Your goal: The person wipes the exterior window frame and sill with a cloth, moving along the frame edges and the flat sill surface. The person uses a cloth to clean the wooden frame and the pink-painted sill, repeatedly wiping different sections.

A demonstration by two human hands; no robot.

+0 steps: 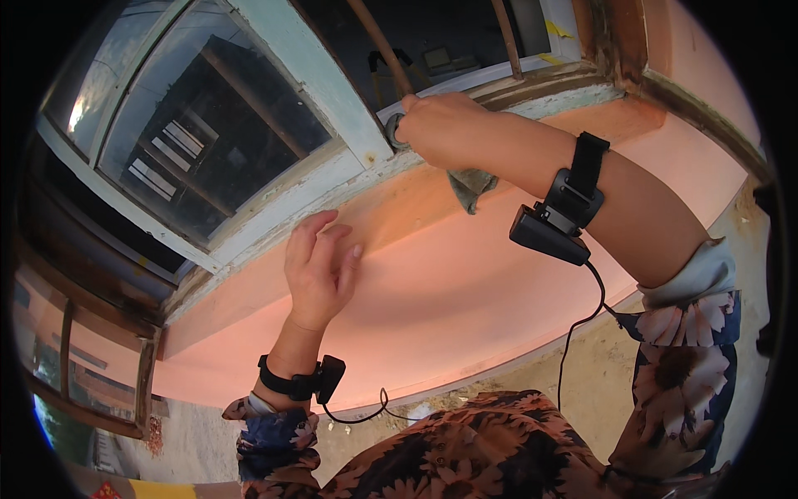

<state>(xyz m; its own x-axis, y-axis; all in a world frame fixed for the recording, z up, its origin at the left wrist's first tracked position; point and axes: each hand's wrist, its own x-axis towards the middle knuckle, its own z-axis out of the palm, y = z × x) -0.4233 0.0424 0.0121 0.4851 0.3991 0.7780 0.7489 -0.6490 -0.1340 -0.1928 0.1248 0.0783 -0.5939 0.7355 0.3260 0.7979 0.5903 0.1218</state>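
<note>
My right hand (439, 130) grips a damp-looking grey-green cloth (472, 189). One part of the cloth bunches at my fingertips against the lower window track, and another part hangs below my palm. Just left of those fingers stands the pale blue painted sash (324, 81) with its glass pane (218, 118). My left hand (321, 268) holds nothing; its fingers are loosely bent and spread in front of the orange-pink sill (399, 218). Whether its fingertips touch the sill, I cannot tell. The worn wooden window frame (548, 100) runs along the opening to the right.
Rusty vertical bars (381, 43) cross the opening behind my right hand. At lower left an outward-swung wooden casement (144, 380) projects from the wall. Black wrist devices (552, 234) with trailing cables (564, 349) sit on both forearms. Bare concrete ground (505, 380) lies below the pink wall.
</note>
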